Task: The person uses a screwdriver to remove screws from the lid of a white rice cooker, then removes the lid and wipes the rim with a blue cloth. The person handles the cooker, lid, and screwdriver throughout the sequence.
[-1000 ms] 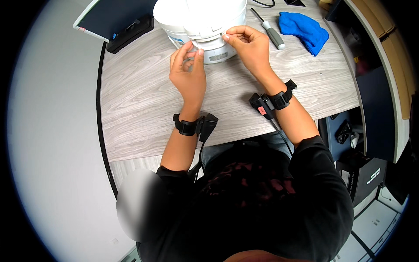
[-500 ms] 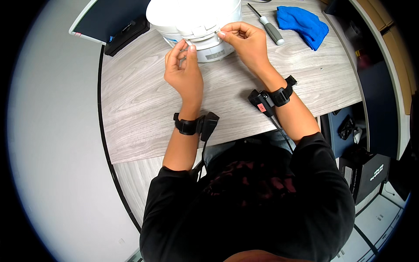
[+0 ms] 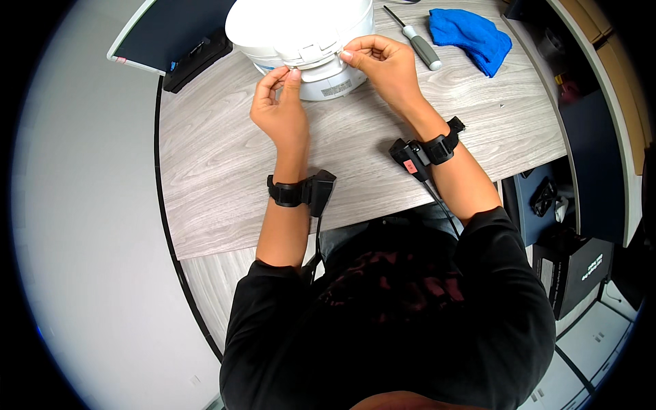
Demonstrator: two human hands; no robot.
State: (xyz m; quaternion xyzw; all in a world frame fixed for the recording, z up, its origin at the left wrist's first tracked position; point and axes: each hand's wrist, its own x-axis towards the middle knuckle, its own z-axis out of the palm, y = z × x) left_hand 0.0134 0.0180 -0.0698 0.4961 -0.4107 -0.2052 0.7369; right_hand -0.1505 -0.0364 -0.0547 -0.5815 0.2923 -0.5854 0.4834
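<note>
Both hands (image 3: 328, 89) have stayed at the white cooker (image 3: 301, 34).

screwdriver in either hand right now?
No: the screwdriver lies on the table beside the blue cloth, while both the left hand and right hand are at the white cooker.

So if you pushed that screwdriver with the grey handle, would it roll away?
Probably a little. The screwdriver has a rounded handle and lies flat on the smooth wooden table, so it may roll sideways. It looks stiff, and the blue cloth nearby might stop it.
</note>
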